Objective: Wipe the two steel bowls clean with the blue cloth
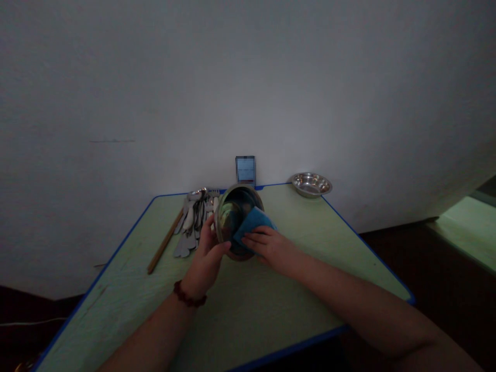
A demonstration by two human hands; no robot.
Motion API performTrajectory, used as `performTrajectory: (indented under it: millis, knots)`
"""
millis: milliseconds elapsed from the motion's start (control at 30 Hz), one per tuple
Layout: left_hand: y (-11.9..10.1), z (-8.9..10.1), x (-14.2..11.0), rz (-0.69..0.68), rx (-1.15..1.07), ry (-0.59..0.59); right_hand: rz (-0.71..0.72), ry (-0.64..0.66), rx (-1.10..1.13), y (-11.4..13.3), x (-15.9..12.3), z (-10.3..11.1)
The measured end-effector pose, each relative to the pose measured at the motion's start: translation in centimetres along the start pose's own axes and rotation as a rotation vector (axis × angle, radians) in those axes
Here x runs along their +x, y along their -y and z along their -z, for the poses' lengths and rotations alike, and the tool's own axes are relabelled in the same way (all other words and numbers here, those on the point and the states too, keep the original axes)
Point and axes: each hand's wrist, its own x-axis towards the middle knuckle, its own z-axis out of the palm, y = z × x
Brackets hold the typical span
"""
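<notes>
A shiny metal bowl [229,217] is tilted up over the middle of the table, its opening turned toward me. My left hand [207,256] grips its left rim, thumb on the near edge and fingers around the outside. In my right hand [269,248] is a blue cloth [251,221], pressed against the bowl's inside at the lower right. The fingers of that hand lie together over the cloth, and part of the cloth sticks out past them. The bowl's underside is hidden from me.
Left of the bowl lies a pile of metal spoons and forks [189,219], with wooden chopsticks [165,243] beside it. A second metal bowl [311,185] stands at the table's back right corner. A small screen [246,169] stands against the wall. The pale green table [240,315] has blue edging.
</notes>
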Motion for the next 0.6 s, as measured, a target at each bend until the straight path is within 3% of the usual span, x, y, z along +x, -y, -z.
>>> performTrajectory:
  millis: [267,600]
  knots:
    - [-0.7,-0.7,0.0,0.147,-0.170,-0.043,0.030,-0.011,-0.008,-0.1,0.0,0.1]
    - [-1.2,-1.0,0.0,0.184,-0.237,-0.033,0.047,-0.022,-0.047,-0.3,0.0,0.0]
